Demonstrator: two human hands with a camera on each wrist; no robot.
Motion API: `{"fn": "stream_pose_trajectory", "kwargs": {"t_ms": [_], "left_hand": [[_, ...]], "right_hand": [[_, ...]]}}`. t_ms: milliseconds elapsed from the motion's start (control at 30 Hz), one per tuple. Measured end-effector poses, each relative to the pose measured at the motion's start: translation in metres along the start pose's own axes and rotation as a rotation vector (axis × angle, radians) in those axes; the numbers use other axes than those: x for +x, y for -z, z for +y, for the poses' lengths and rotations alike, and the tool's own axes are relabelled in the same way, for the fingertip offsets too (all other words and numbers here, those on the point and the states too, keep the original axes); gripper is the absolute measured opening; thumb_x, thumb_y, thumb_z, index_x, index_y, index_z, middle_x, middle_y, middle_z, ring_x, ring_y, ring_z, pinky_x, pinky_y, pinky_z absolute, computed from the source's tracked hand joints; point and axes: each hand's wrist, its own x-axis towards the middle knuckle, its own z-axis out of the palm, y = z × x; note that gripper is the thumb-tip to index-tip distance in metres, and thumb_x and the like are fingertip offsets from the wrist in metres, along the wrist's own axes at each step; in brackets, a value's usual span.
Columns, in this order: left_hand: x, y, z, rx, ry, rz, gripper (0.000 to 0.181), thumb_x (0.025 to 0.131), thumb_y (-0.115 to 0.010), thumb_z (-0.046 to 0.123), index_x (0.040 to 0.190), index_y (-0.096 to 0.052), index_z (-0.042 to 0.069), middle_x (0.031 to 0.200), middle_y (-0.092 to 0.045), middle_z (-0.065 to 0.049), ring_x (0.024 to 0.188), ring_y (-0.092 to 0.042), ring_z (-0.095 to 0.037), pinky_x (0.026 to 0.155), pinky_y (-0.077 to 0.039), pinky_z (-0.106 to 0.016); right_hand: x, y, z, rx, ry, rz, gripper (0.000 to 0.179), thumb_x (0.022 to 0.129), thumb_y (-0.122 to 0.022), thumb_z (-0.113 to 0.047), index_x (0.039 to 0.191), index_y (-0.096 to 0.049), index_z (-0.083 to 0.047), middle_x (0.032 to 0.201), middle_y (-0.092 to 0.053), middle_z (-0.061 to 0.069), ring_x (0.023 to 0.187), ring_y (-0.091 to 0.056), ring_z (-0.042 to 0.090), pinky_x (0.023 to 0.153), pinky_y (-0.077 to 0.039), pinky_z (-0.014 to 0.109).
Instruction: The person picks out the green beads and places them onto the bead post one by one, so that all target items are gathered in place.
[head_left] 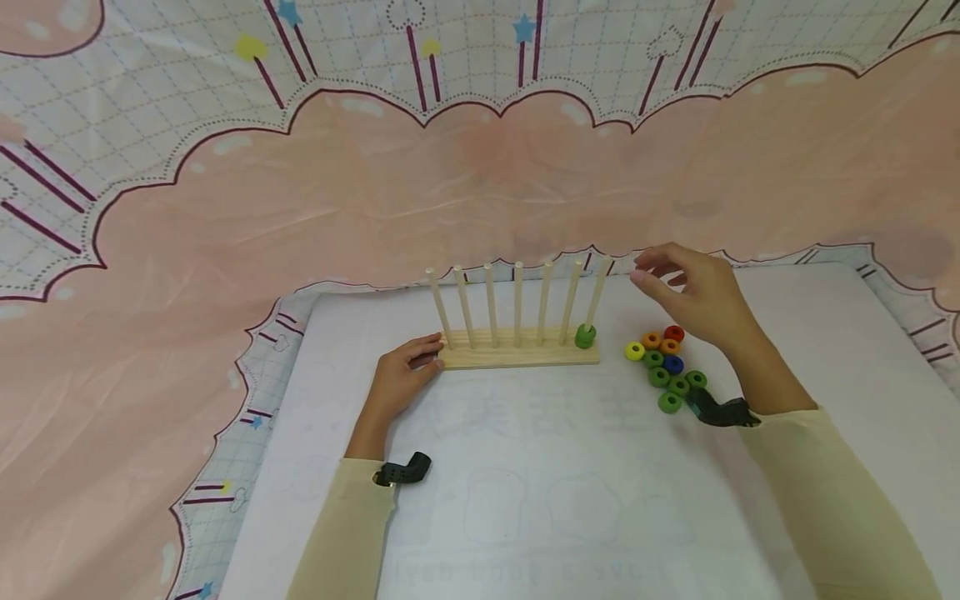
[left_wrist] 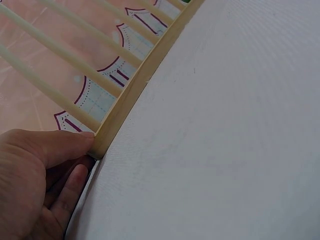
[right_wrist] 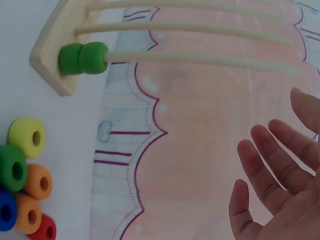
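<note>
A wooden peg rack (head_left: pixel 517 357) with a row of upright pegs stands on the white board, its left end pinched by my left hand (head_left: pixel 405 379). In the left wrist view the thumb (left_wrist: pixel 70 145) presses the corner of the base. Two green beads (right_wrist: pixel 82 58) are stacked at the bottom of the rightmost peg. My right hand (head_left: pixel 693 292) hovers in the air just right of that peg, fingers loosely spread and holding nothing. Below it lies a cluster of loose beads: a yellow bead (head_left: pixel 634 351), a blue bead (head_left: pixel 672 364), a red bead (head_left: pixel 674 333), two orange and several green.
A white board (head_left: pixel 480 500) forms the work surface under everything. Behind and to the left of it spreads a pink patterned cloth (head_left: pixel 375 200). Each wrist carries a black strap-on camera, the right one (head_left: pixel 720 410) close beside the green beads.
</note>
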Motion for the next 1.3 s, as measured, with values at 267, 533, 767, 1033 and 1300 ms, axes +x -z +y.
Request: {"fn": "stream_pose_trajectory", "kwargs": {"t_ms": [267,533,767,1033,1300], "left_hand": [[-0.001,0.001,0.000,-0.005,0.003,0.001,0.034,0.095,-0.073,0.009,0.128,-0.070,0.002,0.146,-0.061,-0.004,0.130,-0.062,-0.022,0.104,-0.055,-0.022],[0.000,0.000,0.000,-0.008,-0.009,0.000,0.033,0.095,-0.073,0.009,0.127,-0.071,0.002,0.145,-0.062,-0.004,0.131,-0.062,-0.022,0.103,-0.055,-0.022],[0.000,0.000,0.001,-0.012,-0.005,-0.004,0.033,0.095,-0.073,0.009,0.128,-0.070,0.002,0.146,-0.061,-0.004,0.130,-0.062,-0.022,0.103,-0.055,-0.022],[-0.001,0.000,0.000,-0.028,-0.004,0.004,0.033,0.095,-0.073,0.010,0.127,-0.071,0.003,0.145,-0.062,-0.003,0.130,-0.062,-0.022,0.103,-0.055,-0.023],[-0.002,-0.002,0.001,-0.041,-0.010,0.015,0.034,0.095,-0.073,0.009,0.128,-0.070,0.000,0.146,-0.061,-0.009,0.130,-0.062,-0.026,0.104,-0.056,-0.031]], "right_hand": [[-0.010,-0.002,0.023,-0.049,-0.023,-0.070,0.040,0.099,-0.068,-0.040,0.124,-0.069,-0.009,0.116,-0.072,0.013,0.108,-0.061,0.029,0.096,-0.055,0.055],[-0.021,-0.007,0.052,-0.105,-0.078,-0.163,0.043,0.096,-0.071,-0.044,0.123,-0.072,-0.012,0.111,-0.070,0.010,0.104,-0.059,0.029,0.080,-0.053,0.039],[-0.029,-0.012,0.073,-0.151,-0.080,-0.230,0.036,0.095,-0.074,-0.037,0.120,-0.074,-0.010,0.105,-0.071,0.009,0.099,-0.059,0.028,0.072,-0.049,0.032],[-0.033,-0.016,0.091,-0.156,-0.129,-0.304,0.023,0.092,-0.079,-0.026,0.109,-0.079,-0.011,0.095,-0.068,0.005,0.090,-0.053,0.026,0.064,-0.047,0.029],[-0.036,-0.022,0.102,-0.167,-0.136,-0.366,0.018,0.089,-0.081,-0.025,0.104,-0.081,-0.015,0.094,-0.066,0.005,0.087,-0.052,0.025,0.065,-0.047,0.028]]}}
